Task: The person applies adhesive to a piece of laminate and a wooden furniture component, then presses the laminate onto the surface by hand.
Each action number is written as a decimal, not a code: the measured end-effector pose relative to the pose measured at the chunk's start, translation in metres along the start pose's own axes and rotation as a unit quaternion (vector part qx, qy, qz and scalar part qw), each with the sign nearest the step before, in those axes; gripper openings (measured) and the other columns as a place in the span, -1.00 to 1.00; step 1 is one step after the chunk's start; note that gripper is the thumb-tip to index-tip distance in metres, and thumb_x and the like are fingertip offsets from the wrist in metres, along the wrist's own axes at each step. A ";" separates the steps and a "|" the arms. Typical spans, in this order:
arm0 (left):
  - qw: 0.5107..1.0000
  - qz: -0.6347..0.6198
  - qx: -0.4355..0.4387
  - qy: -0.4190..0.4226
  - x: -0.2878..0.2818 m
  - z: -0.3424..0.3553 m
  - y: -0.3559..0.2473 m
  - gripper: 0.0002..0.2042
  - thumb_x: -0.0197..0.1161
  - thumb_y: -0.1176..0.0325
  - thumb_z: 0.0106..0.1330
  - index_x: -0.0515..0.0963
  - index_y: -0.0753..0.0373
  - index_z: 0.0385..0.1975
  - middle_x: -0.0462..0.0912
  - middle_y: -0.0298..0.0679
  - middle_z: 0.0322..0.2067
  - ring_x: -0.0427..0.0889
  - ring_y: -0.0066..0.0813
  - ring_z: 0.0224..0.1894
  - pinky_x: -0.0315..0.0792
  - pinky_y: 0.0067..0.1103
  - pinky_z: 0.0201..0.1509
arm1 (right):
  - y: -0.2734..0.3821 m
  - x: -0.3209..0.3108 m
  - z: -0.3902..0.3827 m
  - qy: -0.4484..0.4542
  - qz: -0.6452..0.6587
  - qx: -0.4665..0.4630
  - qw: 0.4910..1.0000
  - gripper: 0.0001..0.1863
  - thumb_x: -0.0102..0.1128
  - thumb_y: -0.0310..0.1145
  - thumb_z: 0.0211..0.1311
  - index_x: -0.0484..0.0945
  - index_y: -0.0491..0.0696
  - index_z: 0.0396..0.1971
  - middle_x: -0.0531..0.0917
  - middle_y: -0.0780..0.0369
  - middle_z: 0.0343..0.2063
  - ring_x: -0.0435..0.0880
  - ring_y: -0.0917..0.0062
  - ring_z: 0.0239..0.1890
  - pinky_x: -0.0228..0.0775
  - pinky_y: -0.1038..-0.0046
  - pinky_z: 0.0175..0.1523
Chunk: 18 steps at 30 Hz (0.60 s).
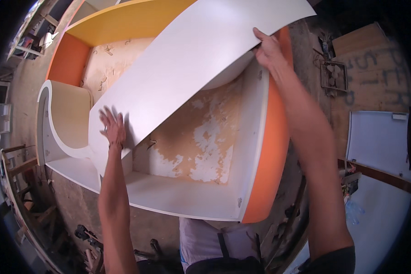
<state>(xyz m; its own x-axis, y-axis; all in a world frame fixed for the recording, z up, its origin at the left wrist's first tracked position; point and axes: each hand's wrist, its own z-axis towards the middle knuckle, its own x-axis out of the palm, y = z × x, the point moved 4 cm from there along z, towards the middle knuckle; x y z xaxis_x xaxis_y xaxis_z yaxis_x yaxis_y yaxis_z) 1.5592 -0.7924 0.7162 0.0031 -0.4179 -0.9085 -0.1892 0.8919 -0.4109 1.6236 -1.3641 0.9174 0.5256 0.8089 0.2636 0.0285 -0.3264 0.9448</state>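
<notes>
A long white panel (182, 59) lies diagonally across a curved furniture body with orange sides (265, 164), a yellow top section (116, 23) and a wavy cream piece (66, 116) at left. My left hand (114, 128) rests with spread fingers on the panel’s lower left part. My right hand (270, 51) grips the panel’s right edge near the top, thumb on its face and fingers hidden underneath. Below the panel shows a recess with a patchy tan-and-white back (205, 146) inside a white frame (178, 201).
At right stand a wooden board (365, 77) with painted marks, a metal tray (333, 75) of scraps and pale panels (372, 141). Wooden offcuts (23, 169) lie at left, and dark tools (89, 235) on the floor below. My lap or legs (201, 242) show at the bottom.
</notes>
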 end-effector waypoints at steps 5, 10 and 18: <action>0.980 -0.187 0.066 -0.006 -0.008 -0.284 -0.029 -0.27 -0.17 -0.07 0.63 -0.11 0.25 0.61 -0.29 0.04 0.63 -0.31 0.03 0.66 -0.32 -0.17 0.66 | -0.004 -0.052 0.003 0.057 -0.095 0.035 0.993 -0.68 0.24 -0.36 0.47 0.48 -0.15 0.11 0.64 0.17 0.04 0.66 0.37 0.08 0.65 0.23 0.11; 0.968 -0.164 -0.169 0.088 -0.052 -0.656 -0.026 -0.37 -0.06 0.23 0.57 0.05 0.44 0.53 -0.20 0.13 0.61 -0.18 0.05 0.65 -0.22 -0.16 0.65 | 0.000 -0.024 -0.024 0.122 -0.072 0.068 0.988 -0.59 0.28 -0.36 0.41 0.47 -0.26 0.14 0.55 0.06 0.14 0.64 0.27 0.07 0.66 0.13 0.14; 0.874 -0.320 -0.264 0.254 -0.061 -0.754 -0.194 -0.33 -0.07 0.40 0.60 -0.19 0.25 0.62 0.15 0.18 0.50 0.16 -0.05 0.54 0.04 -0.31 0.58 | 0.012 -0.040 -0.008 0.102 -0.127 0.016 0.986 -0.66 0.25 -0.40 0.41 0.47 -0.35 0.00 0.57 0.02 0.01 0.67 0.29 0.01 0.71 0.24 0.06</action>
<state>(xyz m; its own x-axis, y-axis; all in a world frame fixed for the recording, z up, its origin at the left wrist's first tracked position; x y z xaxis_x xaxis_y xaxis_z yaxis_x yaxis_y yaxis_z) 0.8553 -1.0708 0.9088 -0.1356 -0.9446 -0.2989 -0.7357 0.2981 -0.6083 1.5959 -1.3968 0.9196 0.3156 0.9472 0.0560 0.1659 -0.1132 0.9796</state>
